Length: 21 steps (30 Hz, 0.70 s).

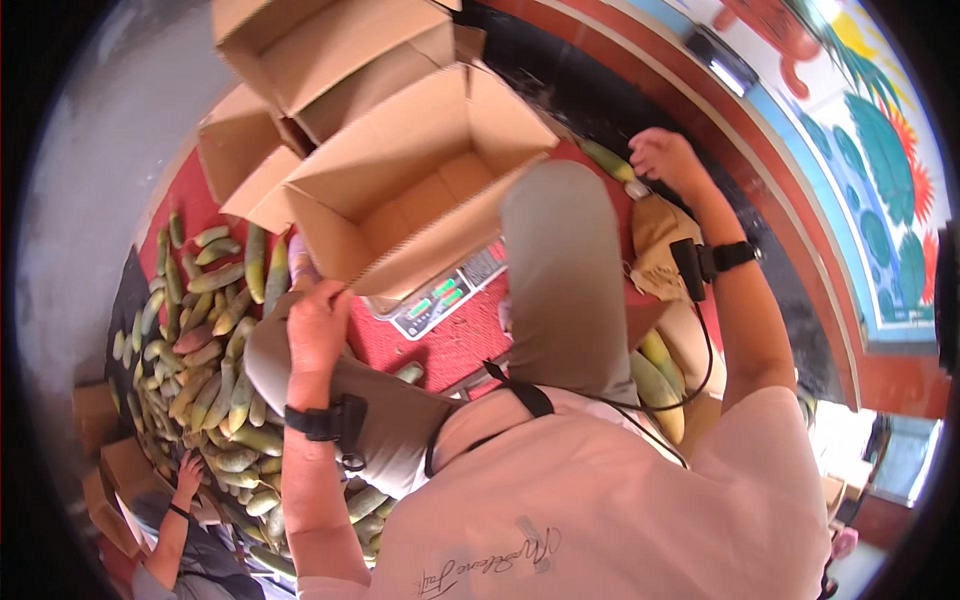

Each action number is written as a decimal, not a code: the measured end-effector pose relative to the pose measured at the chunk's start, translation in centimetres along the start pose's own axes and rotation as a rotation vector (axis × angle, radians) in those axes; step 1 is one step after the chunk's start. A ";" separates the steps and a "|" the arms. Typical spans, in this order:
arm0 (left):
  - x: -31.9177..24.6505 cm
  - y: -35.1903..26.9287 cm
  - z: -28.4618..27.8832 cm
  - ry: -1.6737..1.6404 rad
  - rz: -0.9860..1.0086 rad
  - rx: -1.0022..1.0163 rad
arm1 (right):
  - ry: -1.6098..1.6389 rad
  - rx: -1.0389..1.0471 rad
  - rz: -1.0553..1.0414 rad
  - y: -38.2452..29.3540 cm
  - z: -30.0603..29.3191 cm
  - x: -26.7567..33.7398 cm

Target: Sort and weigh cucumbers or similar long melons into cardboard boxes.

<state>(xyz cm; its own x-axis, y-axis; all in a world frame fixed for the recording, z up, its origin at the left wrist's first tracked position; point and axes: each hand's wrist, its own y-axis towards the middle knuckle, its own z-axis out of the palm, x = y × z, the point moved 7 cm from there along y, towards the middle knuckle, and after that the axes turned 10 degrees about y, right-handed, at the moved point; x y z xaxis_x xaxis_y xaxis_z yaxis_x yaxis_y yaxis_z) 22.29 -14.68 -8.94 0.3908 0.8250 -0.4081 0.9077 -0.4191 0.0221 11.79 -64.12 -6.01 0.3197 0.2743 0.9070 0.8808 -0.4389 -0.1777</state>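
Observation:
An open cardboard carton with nothing in its visible interior sits on a digital scale with lit displays. My left hand is at the carton's near left corner, fingertips drawn together. Whether they grip the cardboard I cannot tell. Out to the right, my right hand has curled fingers and no visible object in them. Close to it lie a green radish-like vegetable and a brown cloth-like bag. My bent knee stands beside the carton's right side.
A large heap of green radish-like vegetables covers the red mat to my left. More cartons stand behind the scale. Several vegetables lie by my right hip. Another person's hand reaches to the heap. A cable hangs from my right wrist device.

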 end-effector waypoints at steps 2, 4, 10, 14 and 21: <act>0.0 0.6 0.4 -0.051 -0.001 0.009 | -0.105 0.287 0.052 -0.9 -1.6 -9.6; -0.1 0.6 0.6 -0.093 -0.003 0.033 | -0.876 0.636 0.317 -2.9 1.5 -16.5; 0.1 -0.4 0.6 -0.148 -0.007 0.007 | -0.913 1.013 0.689 -12.1 8.5 -20.6; -0.2 -0.3 0.8 -0.208 -0.034 0.020 | -0.957 1.451 1.031 -16.8 8.6 -30.7; -0.5 -0.3 0.3 -0.196 -0.065 0.019 | -1.056 1.307 0.970 -16.1 7.7 -29.9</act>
<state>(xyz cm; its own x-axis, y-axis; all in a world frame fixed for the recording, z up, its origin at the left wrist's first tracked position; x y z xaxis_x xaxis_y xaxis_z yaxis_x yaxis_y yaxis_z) 21.77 -15.08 -9.03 0.2927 0.7619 -0.5778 0.9262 -0.3761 -0.0267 -9.26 -58.62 -33.22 0.3902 0.9114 -0.1305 -0.1819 -0.0626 -0.9813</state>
